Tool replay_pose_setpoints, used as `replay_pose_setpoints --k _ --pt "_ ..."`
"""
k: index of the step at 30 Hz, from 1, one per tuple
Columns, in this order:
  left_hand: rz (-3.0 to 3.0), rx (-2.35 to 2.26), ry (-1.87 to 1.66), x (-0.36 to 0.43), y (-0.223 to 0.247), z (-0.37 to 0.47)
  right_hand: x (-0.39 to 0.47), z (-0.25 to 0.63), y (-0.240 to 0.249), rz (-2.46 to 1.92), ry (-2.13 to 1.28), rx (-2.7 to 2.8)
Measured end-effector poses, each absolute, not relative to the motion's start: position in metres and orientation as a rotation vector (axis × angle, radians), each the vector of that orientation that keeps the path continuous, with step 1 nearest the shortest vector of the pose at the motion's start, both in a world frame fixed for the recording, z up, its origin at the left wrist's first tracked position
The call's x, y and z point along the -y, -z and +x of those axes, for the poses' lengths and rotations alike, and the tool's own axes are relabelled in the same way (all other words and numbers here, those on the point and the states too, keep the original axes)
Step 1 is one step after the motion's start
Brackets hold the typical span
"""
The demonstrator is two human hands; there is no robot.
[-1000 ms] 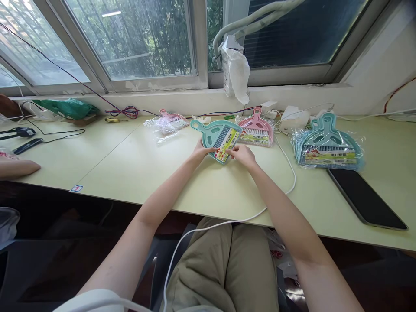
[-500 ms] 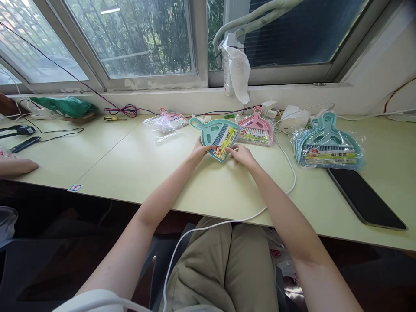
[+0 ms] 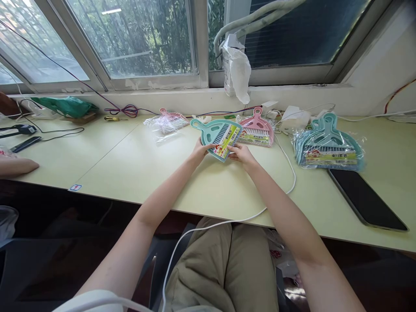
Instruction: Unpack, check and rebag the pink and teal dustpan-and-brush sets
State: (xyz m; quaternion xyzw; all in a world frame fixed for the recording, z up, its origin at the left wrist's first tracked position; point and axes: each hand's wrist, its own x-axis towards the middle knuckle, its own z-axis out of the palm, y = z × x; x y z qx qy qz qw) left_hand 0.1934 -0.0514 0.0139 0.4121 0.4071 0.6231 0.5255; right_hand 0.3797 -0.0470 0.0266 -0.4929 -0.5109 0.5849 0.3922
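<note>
A teal dustpan and brush set [image 3: 212, 132] with a yellow printed label is held tilted above the table, its handle pointing to the upper left. My left hand [image 3: 199, 149] grips its lower left edge, thumb on the front. On the right side, my right hand [image 3: 242, 155] pinches the label end between thumb and fingers. Just behind it lies a pink dustpan and brush set [image 3: 256, 128] in clear wrap. Another pink set [image 3: 169, 121] in loose plastic rests farther left.
Several wrapped teal sets [image 3: 329, 145] lie at the right, near a black phone [image 3: 367, 197]. A white cable [image 3: 289, 164] crosses the table [image 3: 136, 169] and hangs over its front edge. Another person's arm [image 3: 17, 167] rests at the far left. A green bag [image 3: 66, 106] lies by the window.
The fingers of my right hand have shifted slightly on the edge of the teal set. Otherwise the hands and the set stay almost where they were.
</note>
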Motion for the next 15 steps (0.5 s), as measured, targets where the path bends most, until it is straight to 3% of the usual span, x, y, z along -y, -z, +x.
replay_pose_setpoints --k 15 --pt "1.009 -0.976 -1.477 0.0522 -0.0143 0.1928 0.0420 0.3777 -0.0177 -1.202 -1.486 1.282"
